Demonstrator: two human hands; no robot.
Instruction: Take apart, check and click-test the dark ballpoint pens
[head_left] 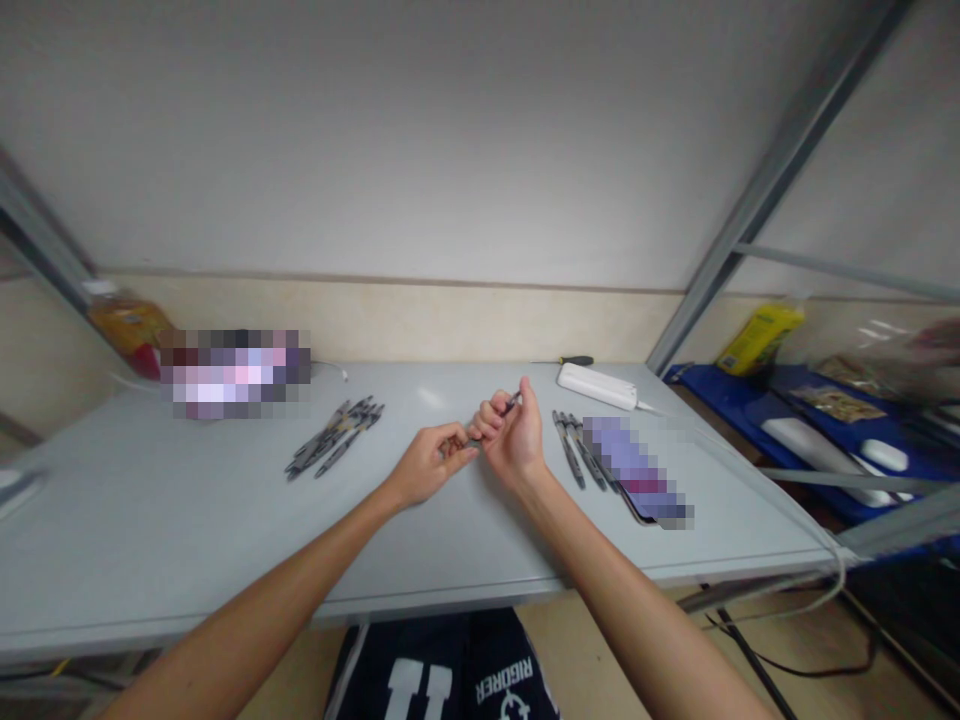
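Observation:
My right hand (514, 435) is curled around a dark pen (513, 403), its thumb raised beside the pen's upper end. Touching it from the left, my left hand (433, 464) pinches the pen's lower end between thumb and fingers. Most of the pen is hidden by my fingers. To the left of my hands lies a loose pile of several grey-black pens (334, 437) on the grey table (450, 540). A few more similar pens (570, 450) lie side by side just right of my right hand.
A blurred-out phone-like slab (637, 470) lies right of the pen row. Behind it are a white power strip (598, 386) and a screwdriver (576, 360). A bottle of amber liquid (131, 325) stands at the back left. Metal posts flank the table; a blue shelf (712, 400) adjoins the right.

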